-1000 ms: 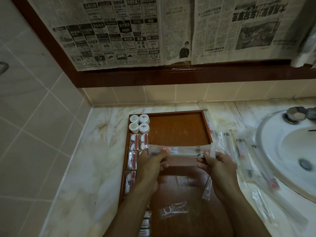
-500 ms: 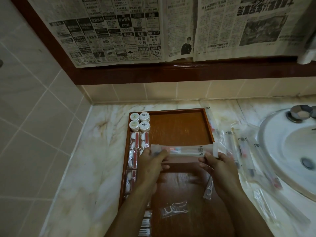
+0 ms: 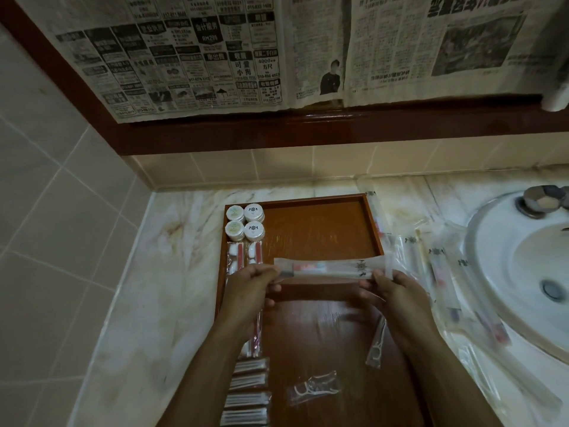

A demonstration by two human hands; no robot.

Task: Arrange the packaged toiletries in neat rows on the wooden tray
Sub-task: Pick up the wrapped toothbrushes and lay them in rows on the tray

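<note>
1. Marble surface (image 3: pixel 172 272) meets a tiled wall, with newspaper sheets (image 3: pixel 277 50) hanging above a dark wooden ledge (image 3: pixel 308 131) and a white sink (image 3: pixel 517 272) at the right.
2. On this surface lies the wooden tray (image 3: pixel 320 229), long and rectangular.
3. Along the tray's left edge, 4 round white containers (image 3: pixel 245 222) form a 2-by-2 block at the far corner; red-and-white sachets (image 3: pixel 244 257) sit just nearer, and white packets (image 3: pixel 248 392) nearest.
4. Both hands hold a long clear toothbrush packet (image 3: pixel 329 269) crosswise above the tray's middle: the left hand (image 3: pixel 249 291) pinches its left end, the right hand (image 3: pixel 397 294) its right end.
5. 2 floss-pick packets (image 3: pixel 314 388) lie loose on the tray's near part.
6. More long clear packets (image 3: pixel 437 272) are scattered between tray and sink.
</note>
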